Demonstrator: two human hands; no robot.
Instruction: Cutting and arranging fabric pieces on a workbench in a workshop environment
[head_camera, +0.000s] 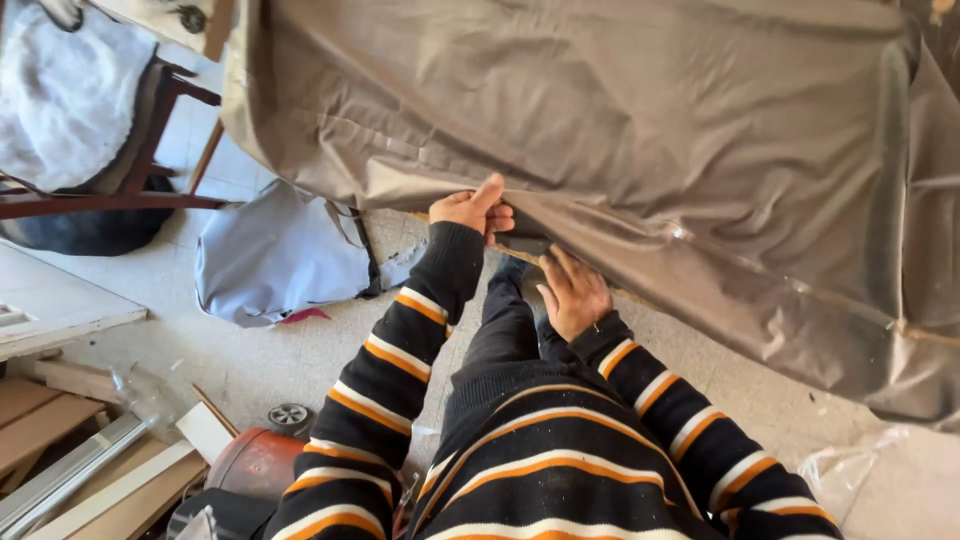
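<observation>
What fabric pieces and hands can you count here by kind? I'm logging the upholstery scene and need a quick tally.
Taupe fabric sheet, draped over the frame: 1
Pale grey-blue fabric piece, on the floor: 1
White fabric, on the chair at top left: 1
Hands on the taupe sheet's edge, left hand and right hand: 2
Total: 5

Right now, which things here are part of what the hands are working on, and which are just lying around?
In use:
left hand, pinching the fabric edge
right hand, under that edge
taupe fabric draped over a frame

Lying about:
grey fabric piece on the floor
red cylinder
wooden boards
dark red chair frame
</observation>
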